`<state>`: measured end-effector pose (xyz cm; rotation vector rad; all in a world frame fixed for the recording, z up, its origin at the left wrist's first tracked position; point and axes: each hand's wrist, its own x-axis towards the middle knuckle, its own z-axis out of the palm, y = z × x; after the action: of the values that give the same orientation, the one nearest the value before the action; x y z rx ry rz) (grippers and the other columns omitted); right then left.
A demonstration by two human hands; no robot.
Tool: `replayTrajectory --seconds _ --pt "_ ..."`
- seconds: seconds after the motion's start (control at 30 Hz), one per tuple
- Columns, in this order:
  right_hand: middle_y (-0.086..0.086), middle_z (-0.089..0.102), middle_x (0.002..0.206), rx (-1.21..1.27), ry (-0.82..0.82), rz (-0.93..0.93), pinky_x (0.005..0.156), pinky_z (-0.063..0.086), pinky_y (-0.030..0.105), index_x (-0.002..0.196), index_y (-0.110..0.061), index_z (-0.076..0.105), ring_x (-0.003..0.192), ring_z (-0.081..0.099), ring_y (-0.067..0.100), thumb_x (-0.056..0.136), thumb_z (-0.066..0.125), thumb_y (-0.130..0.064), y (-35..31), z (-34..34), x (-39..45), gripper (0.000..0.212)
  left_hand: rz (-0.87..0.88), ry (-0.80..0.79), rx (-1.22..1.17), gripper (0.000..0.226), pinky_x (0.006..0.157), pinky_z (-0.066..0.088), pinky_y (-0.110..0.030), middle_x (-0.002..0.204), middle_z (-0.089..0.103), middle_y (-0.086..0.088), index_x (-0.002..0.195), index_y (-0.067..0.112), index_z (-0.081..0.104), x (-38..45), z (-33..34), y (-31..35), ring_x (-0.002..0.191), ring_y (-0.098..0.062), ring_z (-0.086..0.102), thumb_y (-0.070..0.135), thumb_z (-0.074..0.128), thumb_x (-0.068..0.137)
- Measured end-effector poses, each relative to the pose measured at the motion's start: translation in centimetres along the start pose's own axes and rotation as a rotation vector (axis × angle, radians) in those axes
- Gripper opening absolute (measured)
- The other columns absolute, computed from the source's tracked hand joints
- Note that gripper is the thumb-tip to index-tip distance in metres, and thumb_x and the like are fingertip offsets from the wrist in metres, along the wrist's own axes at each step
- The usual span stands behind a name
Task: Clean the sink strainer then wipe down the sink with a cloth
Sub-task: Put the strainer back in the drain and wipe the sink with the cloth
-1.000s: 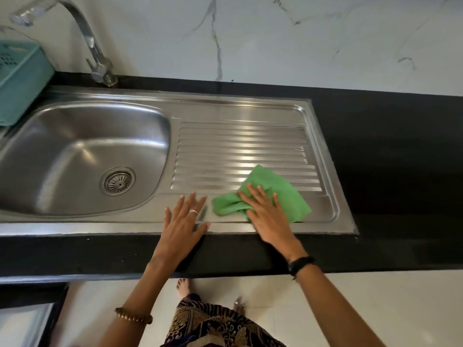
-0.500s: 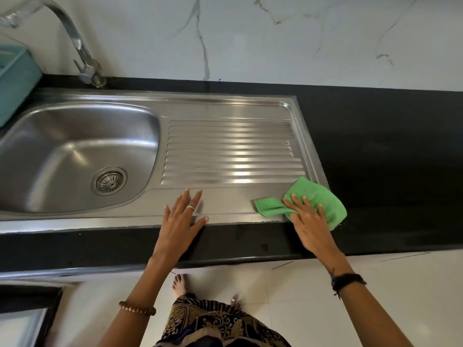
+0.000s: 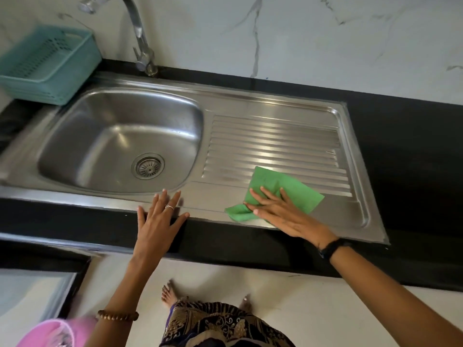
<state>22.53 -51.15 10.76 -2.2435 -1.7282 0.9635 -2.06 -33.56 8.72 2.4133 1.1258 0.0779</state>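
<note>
The right hand presses flat, fingers straight, on the green cloth near the sink front edge. The left hand rests there too, fingers spread. The cloth's bunched corner could slide off that edge.

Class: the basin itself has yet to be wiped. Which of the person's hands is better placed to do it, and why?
Probably the right hand: it already presses flat on the green cloth on the drainboard beside the basin. The left hand rests bare on the sink's front edge.

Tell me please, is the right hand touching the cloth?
Touching: the head view shows the right hand pressed flat on the cloth, fingers spread across it.
</note>
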Motion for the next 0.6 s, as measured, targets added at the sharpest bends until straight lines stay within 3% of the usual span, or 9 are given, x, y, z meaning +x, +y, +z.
replayTrajectory --seconds 0.27,0.4,0.5,0.6 --pt "-0.016 -0.007 0.154 -0.123 -0.080 -0.282 0.110 -0.023 0.052 0.144 -0.041 0.020 0.145 -0.013 0.015 0.096 0.037 -0.045 -9.3 2.5 12.1 0.051 -0.120 0.064 -0.003 0.063 0.115 -0.008 -0.050 0.158 0.009 -0.002 0.146 0.031 0.013 0.3 -4.0 -6.8 0.145 -0.019 0.000 0.042 0.044 0.093" --pt "-0.007 0.013 0.158 -0.109 -0.079 -0.291 0.114 -0.005 0.056 0.143 -0.039 0.026 0.146 0.010 0.017 0.094 0.041 -0.043 -16.0 3.8 17.8 0.052 -0.094 0.036 0.017 0.058 0.113 -0.012 -0.049 0.158 0.010 -0.002 0.146 0.030 0.008 1.6 -5.3 -10.2 0.145 -0.018 -0.001 0.034 0.038 0.097" --pt "-0.005 0.024 0.156 0.034 -0.033 -0.238 0.114 0.018 0.041 0.143 -0.036 0.032 0.141 0.026 0.018 0.093 0.045 -0.038 -18.9 4.3 19.3 0.052 -0.077 0.013 0.011 0.051 0.113 -0.012 -0.050 0.157 0.017 -0.002 0.146 0.031 0.014 3.0 -6.4 -12.5 0.146 -0.018 0.002 0.028 0.033 0.099" --pt "-0.009 0.015 0.157 0.038 0.064 -0.234 0.116 0.004 0.025 0.147 -0.031 0.021 0.143 0.017 0.008 0.092 0.048 -0.032 -17.6 4.6 16.7 0.061 -0.082 0.009 -0.019 0.047 0.113 -0.012 -0.049 0.155 0.024 -0.001 0.144 0.030 0.026 4.2 -7.5 -14.5 0.145 -0.015 0.005 0.032 0.035 0.098"
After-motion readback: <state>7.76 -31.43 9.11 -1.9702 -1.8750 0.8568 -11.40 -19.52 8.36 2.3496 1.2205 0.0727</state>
